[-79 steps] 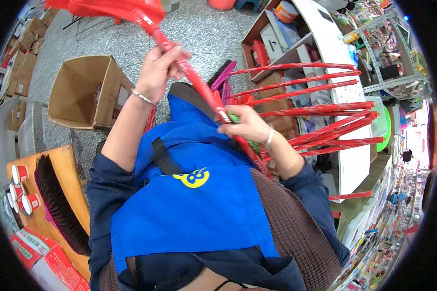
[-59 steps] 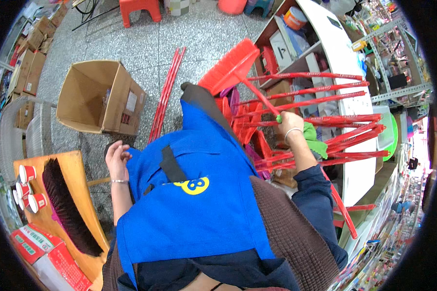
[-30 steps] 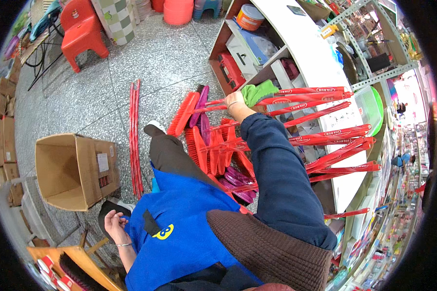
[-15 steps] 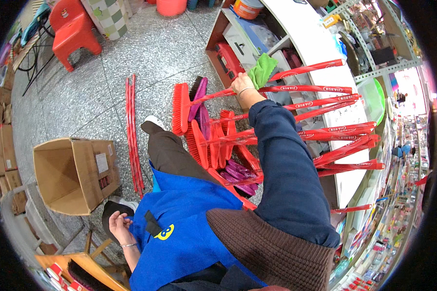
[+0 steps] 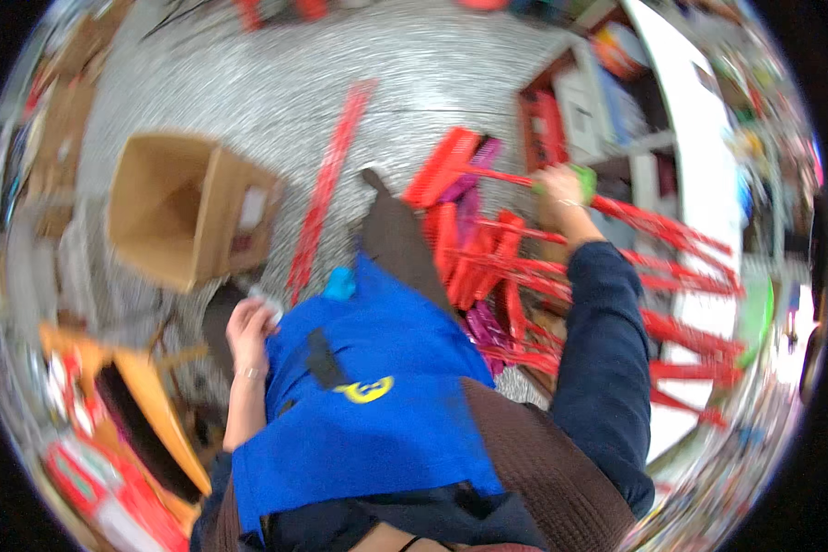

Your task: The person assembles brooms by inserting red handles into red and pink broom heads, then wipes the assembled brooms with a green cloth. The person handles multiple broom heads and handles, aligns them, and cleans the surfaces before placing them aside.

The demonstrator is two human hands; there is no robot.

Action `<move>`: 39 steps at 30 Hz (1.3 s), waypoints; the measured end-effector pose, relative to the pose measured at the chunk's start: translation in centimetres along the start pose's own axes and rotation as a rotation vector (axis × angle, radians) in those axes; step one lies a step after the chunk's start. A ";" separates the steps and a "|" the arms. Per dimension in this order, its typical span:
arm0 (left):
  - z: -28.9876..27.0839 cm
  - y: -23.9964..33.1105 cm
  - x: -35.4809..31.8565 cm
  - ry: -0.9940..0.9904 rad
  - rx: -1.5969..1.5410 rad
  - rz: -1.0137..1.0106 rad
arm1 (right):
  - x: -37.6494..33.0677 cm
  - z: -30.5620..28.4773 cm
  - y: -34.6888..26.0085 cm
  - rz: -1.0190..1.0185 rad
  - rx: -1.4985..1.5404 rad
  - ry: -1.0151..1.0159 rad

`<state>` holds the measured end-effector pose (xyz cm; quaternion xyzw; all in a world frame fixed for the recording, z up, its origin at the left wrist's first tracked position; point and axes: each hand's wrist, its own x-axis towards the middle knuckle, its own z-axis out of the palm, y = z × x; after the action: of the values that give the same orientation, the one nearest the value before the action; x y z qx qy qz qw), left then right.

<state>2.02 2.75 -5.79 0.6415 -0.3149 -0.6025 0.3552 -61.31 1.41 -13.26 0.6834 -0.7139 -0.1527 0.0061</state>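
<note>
On apron (image 5: 359, 451), yellow emblem (image 5: 368, 391); right hand (image 5: 558, 189) around red broom (image 5: 440, 170), left hand (image 5: 250, 329) loosely curled

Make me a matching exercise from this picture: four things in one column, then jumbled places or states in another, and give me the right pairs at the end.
Column one
1. Green cloth
2. Cardboard box
3. Thin red poles
4. Dark-bristled broom head

Column two
A. Lying on the floor beside the outstretched leg
B. On the orange-brown wooden surface
C. In the right hand
D. Brown, with its top open

Right pairs: 1-C, 2-D, 3-A, 4-B
</note>
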 end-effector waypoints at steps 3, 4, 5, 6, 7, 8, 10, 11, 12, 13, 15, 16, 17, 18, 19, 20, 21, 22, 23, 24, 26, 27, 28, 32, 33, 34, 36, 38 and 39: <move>-0.7 -0.5 -0.5 0.039 0.000 -0.028 | -0.9 -0.2 0.1 0.009 -0.117 -0.101; -1.0 -0.7 -0.7 0.039 -0.036 -0.015 | -1.2 -0.4 0.1 0.009 -0.153 -0.086; -1.1 -0.8 -0.8 0.051 -0.045 -0.026 | -1.5 -0.6 0.0 -0.004 -0.173 -0.071; -1.2 -0.9 -0.9 0.058 -0.042 -0.024 | -1.5 -0.8 -0.5 0.004 -0.167 -0.022; -1.3 -1.1 -1.0 0.076 -0.036 -0.051 | -1.5 -1.1 -1.1 -0.016 -0.124 0.058; -1.2 -1.2 -1.0 0.074 -0.035 -0.060 | -1.4 -1.5 -2.2 -0.059 -0.049 0.149; -1.2 -1.5 -0.9 0.044 -0.055 -0.037 | -0.5 -2.9 -5.2 -0.155 0.056 0.350; -1.1 -1.6 -0.8 0.029 -0.068 -0.033 | 0.2 -4.0 -7.0 -0.148 0.071 0.319; -1.1 -1.6 -0.8 -0.006 -0.089 -0.026 | 0.8 -5.2 -9.3 -0.156 0.175 0.381; -1.0 -1.6 -0.7 0.003 -0.081 -0.022 | 1.4 -6.6 -12.0 -0.161 0.292 0.462; -0.5 -1.3 -0.7 -0.020 -0.096 0.003 | 2.2 -9.9 -17.8 -0.172 0.516 0.469; -0.3 -0.9 -0.6 -0.061 -0.012 -0.028 | 2.4 -11.8 -20.5 -0.243 0.685 0.491; 0.3 -0.4 -0.5 -0.134 -0.001 0.063 | 2.8 -13.5 -24.0 -0.172 1.000 0.390; 1.0 0.1 -0.5 -0.172 0.028 0.119 | 2.8 -15.5 -26.8 -0.088 1.524 0.028; 1.7 0.9 -0.5 -0.190 0.078 0.149 | 2.7 -17.4 -29.2 -0.232 1.767 -0.034; 2.7 1.7 -0.4 -0.212 0.103 0.292 | 2.4 -19.2 -31.0 -0.219 2.007 -0.251; 3.7 2.6 -0.4 -0.215 0.148 0.406 | 1.9 -20.8 -32.5 -0.294 2.214 -0.421; 4.2 3.5 -0.3 -0.202 0.219 0.487 | 1.6 -22.2 -33.9 -0.219 2.287 -0.481; 4.7 4.2 -0.4 -0.192 0.278 0.613 | 1.1 -23.2 -35.1 -0.293 2.424 -0.542; 5.3 4.8 -0.4 -0.155 0.260 0.699 | 0.9 -24.0 -36.0 -0.220 2.457 -0.572; 5.0 5.8 -0.5 -0.301 0.220 0.539 | 0.7 -25.1 -36.9 -0.194 2.577 -0.625; 4.7 6.1 -0.6 -0.374 0.200 0.491 | 0.6 -25.3 -36.9 -0.203 2.563 -0.610; 4.3 6.1 -1.0 -0.408 0.190 0.459 | 0.5 -25.5 -36.8 -0.210 2.550 -0.596; 2.7 6.1 -1.4 -0.374 -0.089 0.280 | -0.9 -25.4 -37.0 -0.199 2.390 -0.516; 2.4 6.2 -1.4 -0.384 -0.171 0.338 | -1.3 -25.4 -37.3 -0.114 2.312 -0.483; 2.2 6.1 -1.4 -0.377 -0.221 0.343 | -2.2 -25.3 -37.4 -0.214 2.264 -0.560; 1.8 6.0 -1.6 -0.393 -0.221 0.332 | -3.2 -25.1 -38.5 -0.251 2.099 -0.490; 1.5 5.8 -1.8 -0.400 -0.052 0.418 | -3.4 -25.2 -39.5 -0.198 2.012 -0.280; 1.4 5.6 -2.0 -0.413 0.020 0.498 | -3.5 -25.2 -39.7 -0.174 2.042 -0.173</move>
<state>0.65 1.28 -0.03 0.4124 -0.5335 -0.6116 0.4139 -16.97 -1.21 2.52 0.3986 -0.4494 0.4785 -0.6406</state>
